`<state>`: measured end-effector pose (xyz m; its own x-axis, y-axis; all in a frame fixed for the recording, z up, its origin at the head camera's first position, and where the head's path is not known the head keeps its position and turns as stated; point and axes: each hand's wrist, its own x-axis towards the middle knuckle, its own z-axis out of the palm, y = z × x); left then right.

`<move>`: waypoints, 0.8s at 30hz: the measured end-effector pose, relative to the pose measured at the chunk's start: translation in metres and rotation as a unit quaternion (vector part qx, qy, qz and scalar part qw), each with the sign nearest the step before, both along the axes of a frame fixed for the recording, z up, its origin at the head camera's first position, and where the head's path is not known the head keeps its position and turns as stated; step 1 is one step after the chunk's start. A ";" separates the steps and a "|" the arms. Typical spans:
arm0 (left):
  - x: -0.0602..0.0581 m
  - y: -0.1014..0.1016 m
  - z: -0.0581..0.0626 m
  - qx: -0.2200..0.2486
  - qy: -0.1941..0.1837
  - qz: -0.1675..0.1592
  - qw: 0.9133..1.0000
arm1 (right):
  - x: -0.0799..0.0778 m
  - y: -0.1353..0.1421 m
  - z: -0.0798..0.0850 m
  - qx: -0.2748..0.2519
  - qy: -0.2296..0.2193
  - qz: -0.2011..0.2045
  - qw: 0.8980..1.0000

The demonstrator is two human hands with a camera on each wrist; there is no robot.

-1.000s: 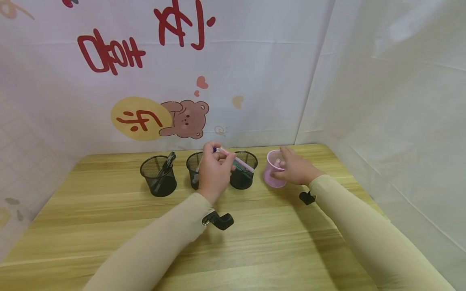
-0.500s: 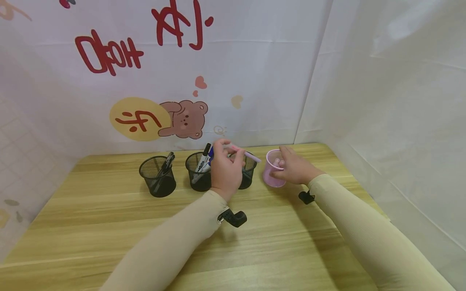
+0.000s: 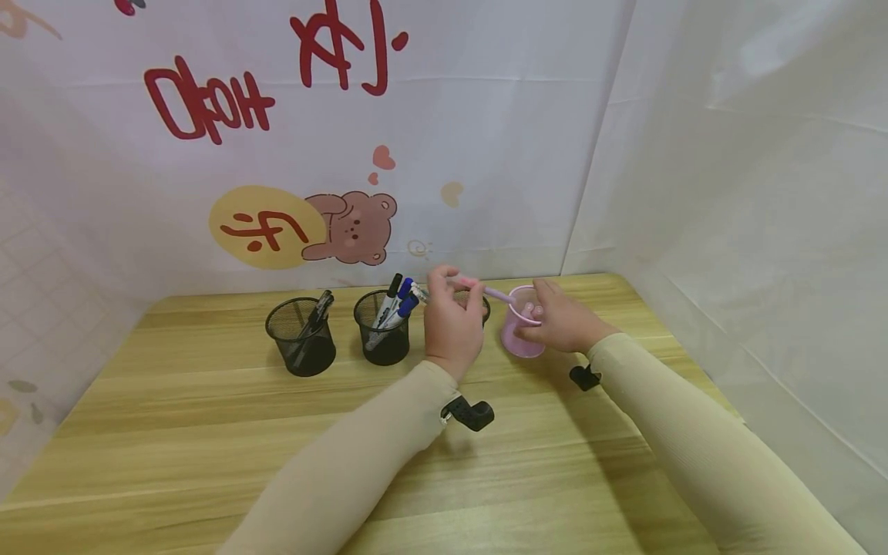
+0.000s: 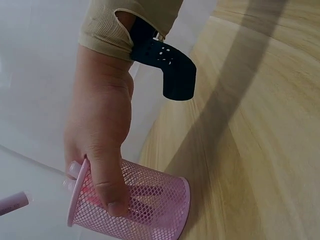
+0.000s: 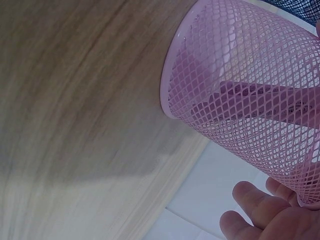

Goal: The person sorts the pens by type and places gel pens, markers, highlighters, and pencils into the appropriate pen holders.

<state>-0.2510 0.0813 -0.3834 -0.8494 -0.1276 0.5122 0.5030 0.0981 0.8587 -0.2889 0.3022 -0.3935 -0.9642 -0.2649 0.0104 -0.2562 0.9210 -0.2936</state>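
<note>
My left hand (image 3: 454, 331) pinches a slim pen (image 3: 498, 294) with a pink part and a lilac end. The lilac end points right, over the rim of a pink mesh pen cup (image 3: 519, 339). In the left wrist view the pen's end (image 4: 15, 203) stands apart from that rim. My right hand (image 3: 572, 322) steadies the cup, its thumb on the near side. Several pink pens (image 5: 272, 102) stand inside the cup and show through the mesh. In the right wrist view some fingers (image 5: 260, 205) reach past the cup's rim.
Left of the pink cup a black mesh cup (image 3: 483, 322) is mostly hidden by my left hand. Another black cup (image 3: 385, 347) holds black and blue markers (image 3: 398, 312). At the far left a black cup (image 3: 301, 354) holds black pens (image 3: 319, 312). A printed cloth wall stands behind.
My left hand has moved right with the pen, from above the middle black cups to beside the pink cup. The right hand stays on the pink cup.
</note>
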 end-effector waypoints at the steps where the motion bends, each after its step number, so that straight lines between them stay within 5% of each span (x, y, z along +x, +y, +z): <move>1: 0.000 0.002 0.000 0.002 -0.001 -0.001 1.000 | 0.000 0.000 0.000 0.001 0.000 0.000 1.000; 14: -0.003 0.014 -0.008 -0.058 -0.013 0.044 0.997 | -0.001 0.000 -0.001 -0.006 -0.005 -0.001 1.000; 24: -0.003 0.018 -0.012 -0.135 -0.009 0.090 0.987 | 0.002 -0.001 0.002 -0.002 -0.015 -0.001 1.000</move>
<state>-0.2537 0.0993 -0.3952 -0.8345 -0.1379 0.5335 0.4420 0.4107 0.7975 -0.2866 0.3011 -0.3919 -0.9646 -0.2631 -0.0179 -0.2454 0.9204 -0.3043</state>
